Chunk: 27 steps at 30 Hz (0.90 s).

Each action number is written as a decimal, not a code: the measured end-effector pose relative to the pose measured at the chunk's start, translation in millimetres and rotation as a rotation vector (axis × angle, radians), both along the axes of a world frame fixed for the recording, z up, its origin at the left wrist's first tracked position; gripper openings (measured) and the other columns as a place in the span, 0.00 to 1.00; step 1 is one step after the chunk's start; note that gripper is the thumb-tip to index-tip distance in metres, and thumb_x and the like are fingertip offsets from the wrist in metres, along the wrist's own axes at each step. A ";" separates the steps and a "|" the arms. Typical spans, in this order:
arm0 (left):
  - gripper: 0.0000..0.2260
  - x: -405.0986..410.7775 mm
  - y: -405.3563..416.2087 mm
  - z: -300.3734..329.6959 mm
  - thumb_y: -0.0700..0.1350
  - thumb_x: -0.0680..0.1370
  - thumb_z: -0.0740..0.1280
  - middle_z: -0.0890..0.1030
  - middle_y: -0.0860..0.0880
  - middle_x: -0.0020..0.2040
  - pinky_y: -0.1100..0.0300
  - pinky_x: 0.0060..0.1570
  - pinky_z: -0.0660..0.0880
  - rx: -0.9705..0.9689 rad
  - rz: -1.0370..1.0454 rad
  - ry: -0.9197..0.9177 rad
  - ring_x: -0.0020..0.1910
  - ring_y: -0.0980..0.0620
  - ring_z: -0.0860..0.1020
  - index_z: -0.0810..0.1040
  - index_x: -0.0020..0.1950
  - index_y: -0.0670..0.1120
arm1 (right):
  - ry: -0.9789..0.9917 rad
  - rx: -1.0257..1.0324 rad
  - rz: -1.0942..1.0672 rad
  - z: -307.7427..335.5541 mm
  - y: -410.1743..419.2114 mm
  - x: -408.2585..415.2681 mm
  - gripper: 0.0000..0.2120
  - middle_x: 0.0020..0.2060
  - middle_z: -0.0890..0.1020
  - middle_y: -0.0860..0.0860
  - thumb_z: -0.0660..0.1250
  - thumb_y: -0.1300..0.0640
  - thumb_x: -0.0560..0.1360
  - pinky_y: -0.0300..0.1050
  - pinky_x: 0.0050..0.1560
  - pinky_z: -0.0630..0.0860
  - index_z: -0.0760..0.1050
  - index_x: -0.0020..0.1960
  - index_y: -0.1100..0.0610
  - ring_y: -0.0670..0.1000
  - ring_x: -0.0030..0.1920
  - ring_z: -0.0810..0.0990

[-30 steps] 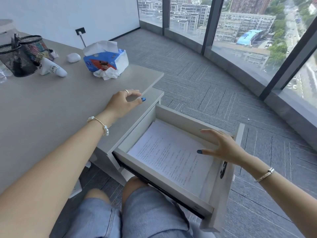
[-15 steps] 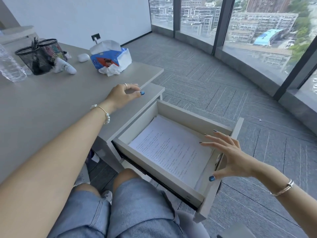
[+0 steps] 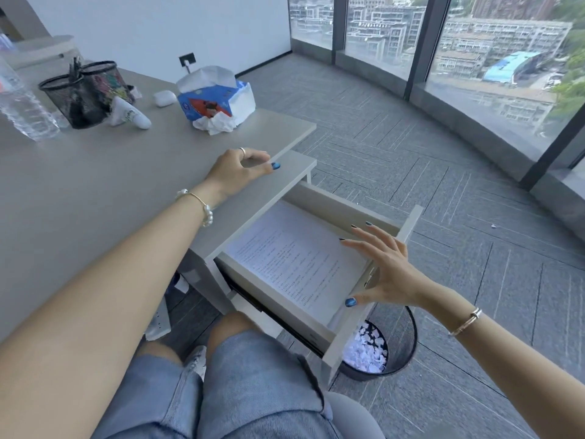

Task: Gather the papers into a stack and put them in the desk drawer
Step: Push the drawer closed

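The stack of printed papers [image 3: 294, 259] lies flat inside the desk drawer [image 3: 335, 210], which is partly pulled out from under the desk. My right hand [image 3: 384, 269] rests against the drawer's front panel, fingers spread, palm on the panel and thumb low; it holds nothing. My left hand [image 3: 239, 167] lies on the desk's right edge above the drawer, fingers loosely curled, with nothing in it.
On the grey desk [image 3: 95, 191] stand a tissue box [image 3: 215, 101], a black mesh pen holder [image 3: 84, 93], a white tube [image 3: 129, 117], an earbud case [image 3: 164, 98] and a water bottle [image 3: 22, 106]. A black bin [image 3: 402, 340] with paper scraps stands under the drawer's front. My knees are below.
The drawer has slid further in under the desk, with my right hand moving against its front panel. The camera has tilted, bringing the bin into view. My left hand has stayed put.
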<state>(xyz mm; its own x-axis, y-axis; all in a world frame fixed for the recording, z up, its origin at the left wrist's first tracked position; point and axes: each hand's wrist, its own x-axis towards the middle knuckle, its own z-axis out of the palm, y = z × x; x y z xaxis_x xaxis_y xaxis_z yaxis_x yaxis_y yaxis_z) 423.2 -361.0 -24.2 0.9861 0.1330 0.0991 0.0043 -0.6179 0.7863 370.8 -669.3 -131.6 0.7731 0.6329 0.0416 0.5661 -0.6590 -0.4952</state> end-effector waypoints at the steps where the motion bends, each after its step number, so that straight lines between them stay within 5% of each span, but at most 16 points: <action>1: 0.17 0.3 0.2 -0.4 0.52 0.71 0.72 0.80 0.53 0.60 0.67 0.60 0.68 0.002 -0.001 -0.002 0.60 0.59 0.76 0.81 0.57 0.46 | -0.007 0.011 -0.002 -1.1 6.7 3.5 0.51 0.77 0.52 0.44 0.60 0.20 0.52 0.54 0.72 0.37 0.53 0.71 0.35 0.47 0.76 0.40; 12: 0.17 -1.3 1.5 1.3 0.51 0.71 0.72 0.82 0.51 0.58 0.64 0.62 0.71 -0.061 0.011 0.006 0.58 0.58 0.77 0.81 0.57 0.46 | -0.023 0.131 -0.043 -3.8 94.8 42.6 0.55 0.78 0.46 0.49 0.66 0.26 0.52 0.60 0.72 0.41 0.52 0.74 0.40 0.53 0.77 0.38; 19: 0.16 1.6 8.5 -1.4 0.53 0.71 0.72 0.82 0.51 0.57 0.59 0.63 0.72 -0.088 0.019 -0.011 0.60 0.56 0.77 0.81 0.55 0.48 | -0.080 0.242 -0.325 -10.7 132.4 34.1 0.62 0.77 0.46 0.57 0.63 0.22 0.50 0.62 0.72 0.49 0.48 0.77 0.46 0.59 0.77 0.43; 22: 0.16 3.0 9.6 -3.0 0.53 0.71 0.72 0.82 0.51 0.56 0.61 0.61 0.72 -0.094 0.022 -0.005 0.59 0.56 0.77 0.81 0.55 0.48 | 0.059 0.344 -0.341 -15.9 136.0 27.8 0.64 0.78 0.43 0.56 0.66 0.27 0.53 0.56 0.75 0.45 0.41 0.77 0.53 0.54 0.77 0.41; 27: 0.14 4.9 12.6 -3.9 0.51 0.72 0.71 0.83 0.51 0.54 0.65 0.58 0.73 -0.137 0.051 -0.015 0.57 0.57 0.79 0.82 0.54 0.47 | 0.227 0.458 -0.310 -27.6 134.9 31.5 0.68 0.78 0.41 0.51 0.72 0.31 0.51 0.54 0.76 0.54 0.40 0.77 0.57 0.47 0.77 0.40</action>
